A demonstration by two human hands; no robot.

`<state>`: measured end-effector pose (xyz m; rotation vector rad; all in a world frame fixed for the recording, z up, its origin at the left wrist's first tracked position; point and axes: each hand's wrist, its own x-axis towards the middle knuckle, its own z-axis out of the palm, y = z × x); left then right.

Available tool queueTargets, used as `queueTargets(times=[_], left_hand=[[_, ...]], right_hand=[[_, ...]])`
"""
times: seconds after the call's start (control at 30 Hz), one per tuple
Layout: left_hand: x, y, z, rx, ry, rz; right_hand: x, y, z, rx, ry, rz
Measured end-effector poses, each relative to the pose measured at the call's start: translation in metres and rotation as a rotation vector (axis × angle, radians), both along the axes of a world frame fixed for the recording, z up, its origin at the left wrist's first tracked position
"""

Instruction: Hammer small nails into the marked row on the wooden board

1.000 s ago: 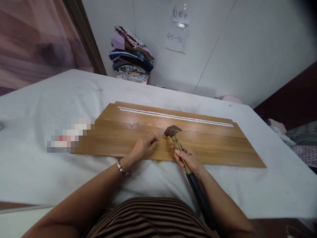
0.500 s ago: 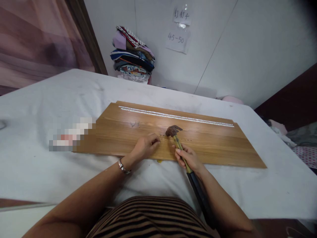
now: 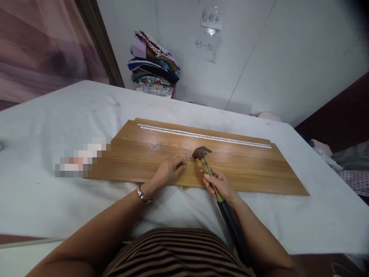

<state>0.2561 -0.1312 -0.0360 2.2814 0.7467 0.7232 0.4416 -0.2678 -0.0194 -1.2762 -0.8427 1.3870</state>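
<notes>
Grip first: our right hand [image 3: 217, 185] was closed fully round the yellow-green shaft of a hammer [image 3: 201, 152] with a rusty brown head. We held it well up the shaft, and the dark lower end of the handle ran back along our forearm. The head hung just above the long brown wood-grain board [image 3: 253, 173], near the board's middle.

Our left hand [image 3: 169, 170] rested on the board just to the left of the hammer head, with a silver bracelet [image 3: 142, 195] at the wrist. Its fingers were drawn together and the tips pinched near the head — whether a nail sat between them we could not tell, as it was too small to see.

A short row of small dark dots [image 3: 216, 163] ran along the board to the right of the head. A few loose silver nails [image 3: 157, 145] lay further left, well apart from both hands. A thin white strip [image 3: 201, 135] ran the length of the far edge. The board lay flat on a white cloth-covered table [image 3: 43, 200] — nothing stood between the hammer and the wood. Against the far wall sat a stack of folded coloured clothes [image 3: 154, 63], with a handwritten paper note [image 3: 205, 47] stuck up beside it.
</notes>
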Motion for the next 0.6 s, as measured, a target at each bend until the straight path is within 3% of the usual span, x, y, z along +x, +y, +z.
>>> queueTargets(times=[0.6], left_hand=[[-0.0008,0.0008,-0.0022,0.0,-0.011,0.013]], right_hand=[[0.0004,-0.0001,-0.0002,0.027,0.001,-0.007]])
